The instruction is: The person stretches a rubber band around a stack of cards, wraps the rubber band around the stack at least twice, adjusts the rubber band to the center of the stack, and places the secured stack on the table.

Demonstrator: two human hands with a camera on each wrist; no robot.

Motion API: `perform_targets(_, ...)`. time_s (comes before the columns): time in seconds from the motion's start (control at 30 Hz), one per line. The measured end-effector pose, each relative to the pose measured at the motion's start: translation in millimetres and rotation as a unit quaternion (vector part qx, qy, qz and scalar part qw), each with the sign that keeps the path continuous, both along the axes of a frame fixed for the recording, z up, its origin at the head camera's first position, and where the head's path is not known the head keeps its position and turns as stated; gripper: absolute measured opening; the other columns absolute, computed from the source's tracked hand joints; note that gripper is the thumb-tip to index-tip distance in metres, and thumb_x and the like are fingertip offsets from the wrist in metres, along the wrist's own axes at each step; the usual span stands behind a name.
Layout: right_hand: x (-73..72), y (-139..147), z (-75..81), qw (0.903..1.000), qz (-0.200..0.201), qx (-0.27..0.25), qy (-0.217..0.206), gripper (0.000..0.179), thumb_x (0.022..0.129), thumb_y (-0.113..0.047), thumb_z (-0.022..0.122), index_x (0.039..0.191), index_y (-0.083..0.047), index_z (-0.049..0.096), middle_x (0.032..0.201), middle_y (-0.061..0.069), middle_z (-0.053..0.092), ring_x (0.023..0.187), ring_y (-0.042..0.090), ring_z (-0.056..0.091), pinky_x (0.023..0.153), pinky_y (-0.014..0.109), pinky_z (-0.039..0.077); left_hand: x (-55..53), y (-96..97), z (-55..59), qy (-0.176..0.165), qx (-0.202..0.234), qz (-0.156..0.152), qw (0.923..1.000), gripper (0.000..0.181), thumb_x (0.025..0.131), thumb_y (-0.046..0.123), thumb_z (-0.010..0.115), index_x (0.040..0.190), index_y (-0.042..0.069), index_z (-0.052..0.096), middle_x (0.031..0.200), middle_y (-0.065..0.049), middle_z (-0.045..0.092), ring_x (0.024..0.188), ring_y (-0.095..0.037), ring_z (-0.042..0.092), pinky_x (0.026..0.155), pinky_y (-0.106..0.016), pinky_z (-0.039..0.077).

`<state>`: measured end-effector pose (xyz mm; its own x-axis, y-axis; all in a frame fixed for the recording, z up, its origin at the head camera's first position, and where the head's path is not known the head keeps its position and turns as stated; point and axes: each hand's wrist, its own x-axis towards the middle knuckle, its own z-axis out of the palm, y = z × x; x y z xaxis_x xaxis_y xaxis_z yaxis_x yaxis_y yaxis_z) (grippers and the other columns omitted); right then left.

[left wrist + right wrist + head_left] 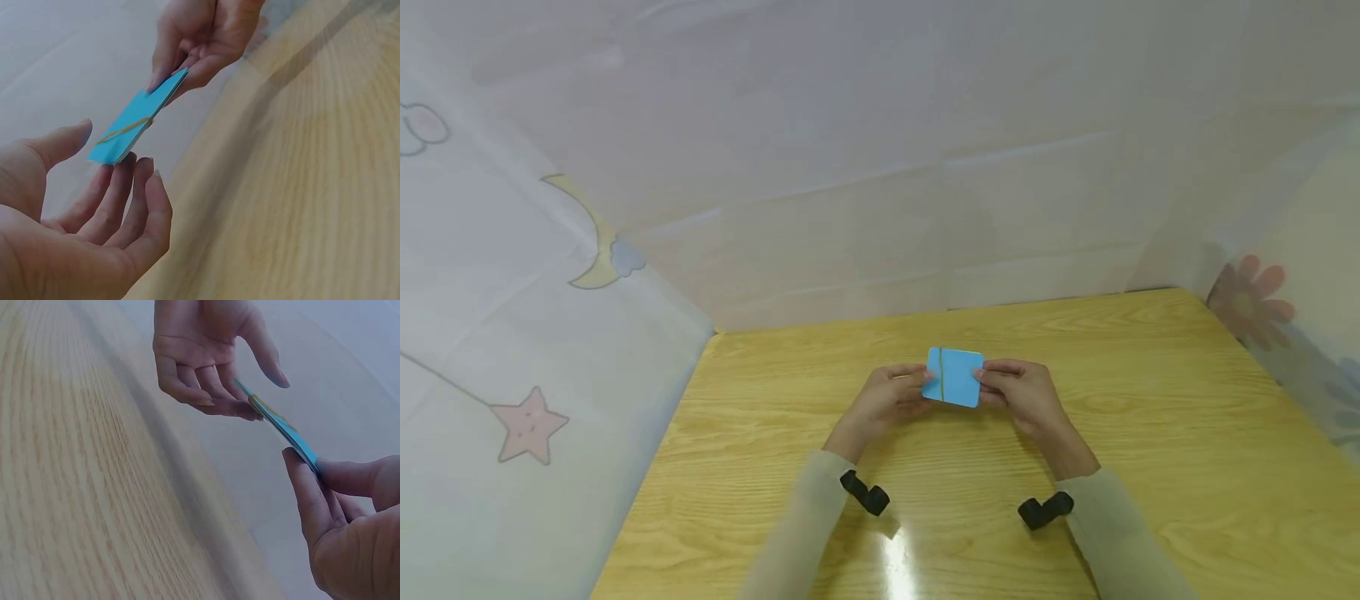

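A thin, squarish stack of blue cards with rounded corners is held above the table. Its layered edge shows in the right wrist view, and a yellowish-brown rubber band runs round it near the left end. My right hand pinches the right end, thumb on top and fingers underneath. At the other end is my left hand. Its fingertips touch or nearly touch the stack's underside, while its thumb stands apart from the cards in both wrist views.
Below the hands lies a wood-grain table, with a bright reflection near its front. A pale cloth wall rises behind it, with printed cloth at both sides. Each sleeved wrist carries a small black mount.
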<state>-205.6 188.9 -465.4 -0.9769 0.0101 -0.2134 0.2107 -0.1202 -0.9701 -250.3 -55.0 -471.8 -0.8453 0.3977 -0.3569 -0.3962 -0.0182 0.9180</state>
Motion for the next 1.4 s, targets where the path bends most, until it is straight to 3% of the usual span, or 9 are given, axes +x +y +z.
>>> perform_targets(0.27, -2.1, -1, -1.5, 0.9998, 0.017, 0.004, -0.010, 0.047, 0.102, -0.006, 0.068, 0.140, 0.017, 0.053, 0.099, -0.001, 0.070, 0.084, 0.006, 0.075, 0.082, 0.023, 0.065, -23.6, -12.6, 14.5, 0.016, -0.050, -0.068, 0.9963, 0.039, 0.101, 0.020, 0.073, 0.136, 0.003, 0.068, 0.122, -0.011, 0.075, 0.103, -0.021, 0.075, 0.102, -0.043, 0.061)
perform_targets(0.47, -3.2, -2, -4.0, 0.9994, 0.029, 0.009, -0.015, 0.046, 0.102, -0.006, 0.068, 0.139, 0.016, 0.054, 0.101, 0.001, 0.071, 0.085, 0.007, 0.075, 0.082, 0.024, 0.065, -39.8, -17.3, 22.1, 0.057, -0.080, -0.117, 0.9883, 0.035, 0.103, 0.017, 0.069, 0.132, -0.002, 0.070, 0.123, -0.019, 0.075, 0.102, -0.021, 0.076, 0.106, -0.046, 0.059)
perform_targets(0.83, -2.5, 2, -4.6, 0.9987, 0.051, 0.007, -0.005, 0.043, 0.101, -0.007, 0.071, 0.134, 0.017, 0.058, 0.099, -0.001, 0.073, 0.086, 0.008, 0.077, 0.082, 0.027, 0.066, -52.3, -13.7, 22.3, 0.059, -0.097, -0.108, 0.9876, 0.028, 0.103, 0.019, 0.070, 0.122, 0.000, 0.077, 0.095, -0.005, 0.079, 0.086, -0.017, 0.079, 0.107, -0.054, 0.055)
perform_targets(1.13, -1.0, 5, -7.5, 0.9973, 0.069, -0.016, -0.020, 0.037, 0.099, -0.006, 0.073, 0.128, 0.016, 0.063, 0.092, 0.000, 0.078, 0.083, 0.014, 0.079, 0.081, 0.032, 0.066, -56.2, -12.8, 14.1, 0.063, -0.107, -0.112, 0.9860, 0.025, 0.100, 0.017, 0.073, 0.119, 0.001, 0.079, 0.095, -0.005, 0.081, 0.085, -0.016, 0.078, 0.106, -0.054, 0.056)
perform_targets(1.4, -3.4, 7, -10.0, 0.9969, 0.073, -0.023, -0.019, 0.039, 0.098, -0.006, 0.074, 0.129, 0.016, 0.064, 0.091, 0.000, 0.079, 0.081, 0.014, 0.080, 0.078, 0.031, 0.067, -57.0, -11.0, 13.3, 0.070, -0.120, -0.128, 0.9820, 0.026, 0.098, 0.020, 0.077, 0.117, 0.002, 0.080, 0.094, -0.006, 0.081, 0.084, -0.016, 0.078, 0.104, -0.054, 0.057)
